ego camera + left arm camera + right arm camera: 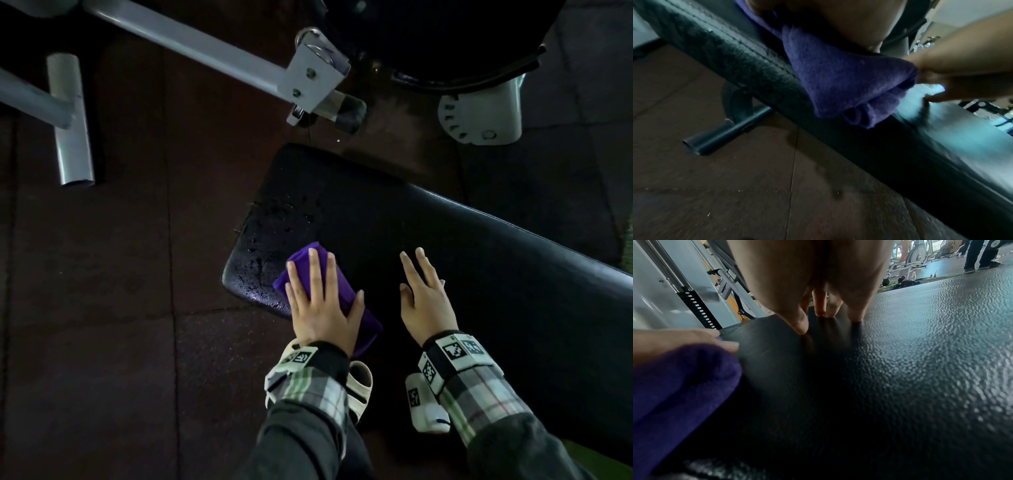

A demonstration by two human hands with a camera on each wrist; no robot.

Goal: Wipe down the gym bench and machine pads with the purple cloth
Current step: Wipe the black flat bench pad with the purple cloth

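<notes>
Rubber gym floor [120,308] with grey machine frame tubes [191,44] top left. Black padded bench [462,246] runs from the near-left corner out to the right; that's the tabletop here, its long axis going diagonal left-to-right in the head view. The end section [274,233] beyond the cloth is beaded with wet droplets, so not wiped yet by the look of it.

Purple cloth [308,274], folded, lies on the near-left edge of the pad, one end hanging over the side in the left wrist view [849,84]. Left hand [322,305] lies flat on top of it, fingers straight, pressing, not clutching. Right hand [424,298] flat on bare vinyl just right of the cloth, fingers extended, holding nothing, bracing.

Left grip is the one on the cloth; the wet patch lies ahead-left of its fingertips, so the next stroke likely pushes forward toward that bench end.
</notes>
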